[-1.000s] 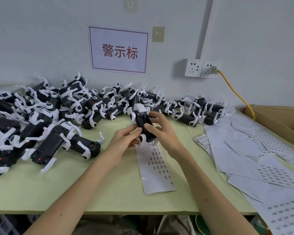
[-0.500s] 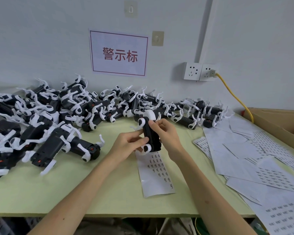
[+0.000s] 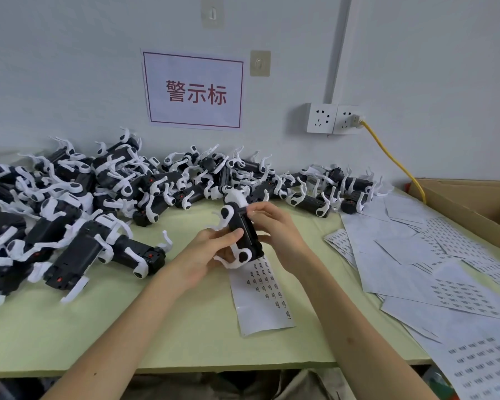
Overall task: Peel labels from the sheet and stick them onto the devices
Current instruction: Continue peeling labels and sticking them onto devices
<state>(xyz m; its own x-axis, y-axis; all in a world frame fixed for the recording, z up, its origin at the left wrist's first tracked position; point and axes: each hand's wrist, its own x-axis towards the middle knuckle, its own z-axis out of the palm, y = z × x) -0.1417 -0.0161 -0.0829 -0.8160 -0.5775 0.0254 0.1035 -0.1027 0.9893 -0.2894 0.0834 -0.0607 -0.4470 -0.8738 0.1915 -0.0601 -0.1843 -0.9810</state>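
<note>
In the middle of the frame a person holds up a small black, box-shaped plastic device with curved white legs (image 3: 247, 238), raised above the table with its white rounded end pointing towards the wall. The left hand (image 3: 205, 255) cups it from the lower left, thumb laid across the black body and fingers curled underneath by the lower white legs. The right hand (image 3: 277, 229) grips the device from the right, with thumb and forefinger pinched at the upper edge of the body; whether a label sits under those fingertips is too small to tell.

Just below the device, partly hidden by it, a narrow white backing sheet with columns of small dark labels (image 3: 257, 298) lies flat on the pale green table top (image 3: 70, 327), running towards the lower edge of the frame.

A tangled heap of the same black-and-white devices (image 3: 98, 197) fills the left of the frame and stretches along the wall to right of centre. On the right of the table overlapping white label sheets (image 3: 416, 255) lie spread out, beside a brown cardboard box (image 3: 474, 203) at the right edge. On the grey wall hang a white paper sign with red characters (image 3: 194, 90) and two white sockets (image 3: 332, 118), one with a yellow cable (image 3: 387, 157) plugged in
</note>
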